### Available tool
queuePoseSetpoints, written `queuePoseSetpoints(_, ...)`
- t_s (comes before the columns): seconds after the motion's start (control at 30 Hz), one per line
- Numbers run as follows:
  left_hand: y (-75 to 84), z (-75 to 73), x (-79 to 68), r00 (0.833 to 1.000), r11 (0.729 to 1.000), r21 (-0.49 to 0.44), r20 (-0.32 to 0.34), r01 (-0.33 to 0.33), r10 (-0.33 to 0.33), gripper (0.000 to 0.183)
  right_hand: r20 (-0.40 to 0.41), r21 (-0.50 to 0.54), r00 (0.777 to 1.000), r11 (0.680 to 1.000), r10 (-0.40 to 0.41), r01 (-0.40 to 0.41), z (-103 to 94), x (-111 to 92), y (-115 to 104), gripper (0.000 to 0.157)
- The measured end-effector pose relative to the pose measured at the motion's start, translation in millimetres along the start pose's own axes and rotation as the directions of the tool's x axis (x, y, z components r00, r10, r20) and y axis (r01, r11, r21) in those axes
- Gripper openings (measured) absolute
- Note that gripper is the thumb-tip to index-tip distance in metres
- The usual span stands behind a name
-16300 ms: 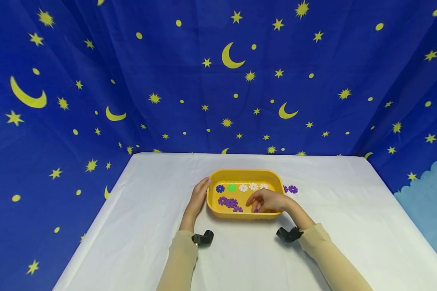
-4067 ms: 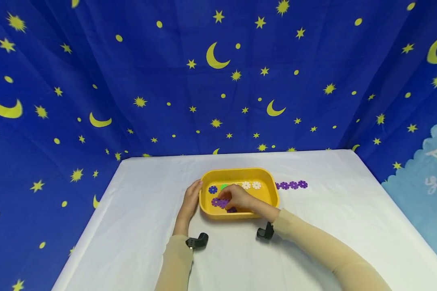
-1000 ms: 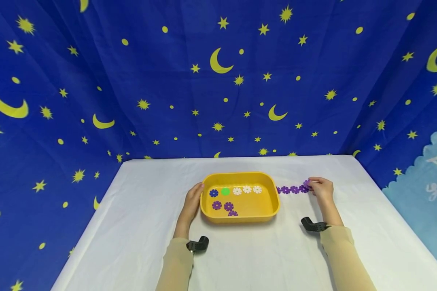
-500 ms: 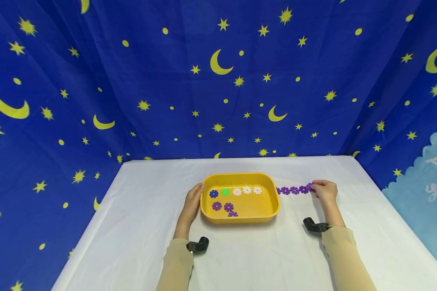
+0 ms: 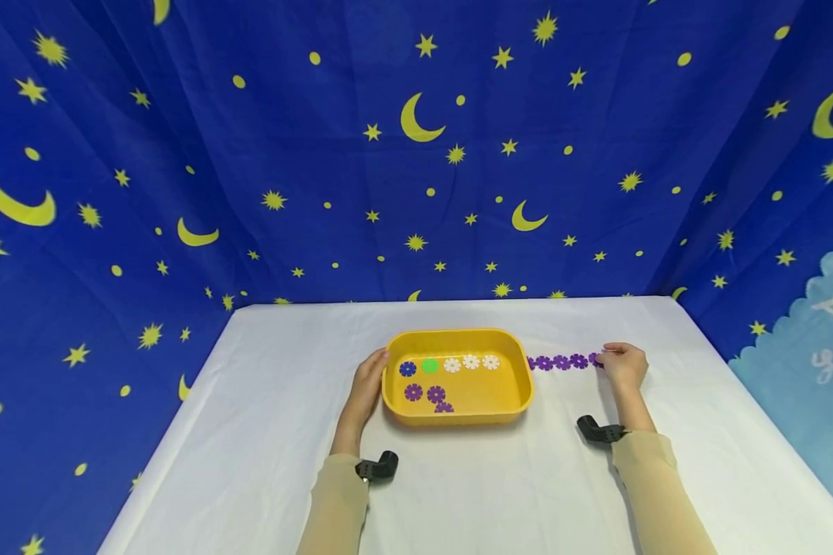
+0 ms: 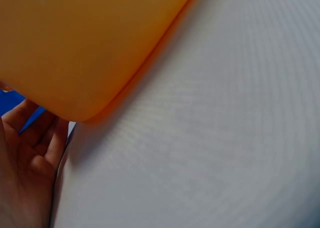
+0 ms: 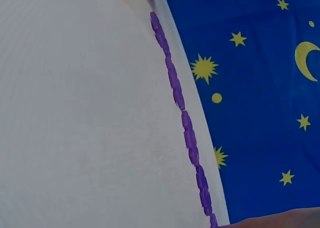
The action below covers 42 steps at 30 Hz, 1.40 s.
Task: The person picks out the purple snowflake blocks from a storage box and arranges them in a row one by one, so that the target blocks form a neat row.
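Observation:
A yellow tray (image 5: 458, 421) stands on the white table, with my left hand (image 5: 365, 388) against its left side, fingertips right at the rim. In the left wrist view the fingers of my left hand (image 6: 37, 143) reach fairly straight along the tray's outer wall (image 6: 75, 53). A row of purple flower-shaped discs (image 5: 561, 362) runs rightward from the tray. At its right end my right hand (image 5: 625, 366) pinches the last purple disc (image 5: 595, 359) between thumb and forefinger, level with the row. The right wrist view shows the row (image 7: 188, 138) edge-on.
Inside the tray lie a blue disc (image 5: 407, 368), a green disc (image 5: 429, 366), several white discs (image 5: 471, 361) and some purple discs (image 5: 436, 394). White cloth (image 5: 472, 486) covers the table. A blue star-patterned curtain (image 5: 347, 169) hangs behind it.
Seconds ago my right hand was in the tray at the purple discs. It has since carried one to the row's right end and lowered it into line. My left hand stays at the tray.

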<state>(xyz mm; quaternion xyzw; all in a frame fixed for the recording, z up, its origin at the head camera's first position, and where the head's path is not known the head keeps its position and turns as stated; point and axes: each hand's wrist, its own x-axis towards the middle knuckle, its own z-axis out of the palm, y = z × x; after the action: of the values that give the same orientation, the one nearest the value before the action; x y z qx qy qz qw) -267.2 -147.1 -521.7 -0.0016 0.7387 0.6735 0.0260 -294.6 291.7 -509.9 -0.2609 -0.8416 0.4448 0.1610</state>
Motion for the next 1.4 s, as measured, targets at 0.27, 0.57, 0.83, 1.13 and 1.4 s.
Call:
queuePoseSetpoints(0.27, -18.9, 0.8, 8.5, 0.999, 1.0, -0.012, -0.025, -0.024, 0.023, 0.061, -0.038, 0.038, 0.998, 0.998, -0.042, 0.044, 3.9, -6.7, -14.5, 0.025)
queuePoseSetpoints(0.57, -17.7, -0.7, 9.5, 1.0, 1.0, -0.017, -0.019, -0.017, 0.016, 0.059, 0.032, 0.176, 0.991, 0.977, -0.129, 0.122, 16.0, -31.7, -53.1, 0.022)
queuePoseSetpoints(0.83, 7.6, -2.4, -7.6, 1.0, 1.0, 0.011, 0.006, -0.026, 0.026, 0.05, 0.144, 0.259, 0.951, 0.938, -0.274, 0.231, 39.7, -64.1, -76.0, 0.019)
queuePoseSetpoints(1.13, -10.3, -0.3, 2.1, 0.998, 0.999, 0.003, -0.029, -0.048, 0.048, 0.057, 0.287, 0.345, 0.917, 0.923, -0.277, 0.171, 56.4, -87.9, -100.0, 0.022)
queuePoseSetpoints(1.4, -18.8, 0.6, 7.9, 0.997, 0.998, 0.005, -0.057, -0.057, 0.057, 0.057, 0.39, 0.403, 0.848, 0.895, -0.358, 0.192, 77.2, -101.6, -116.0, 0.021)
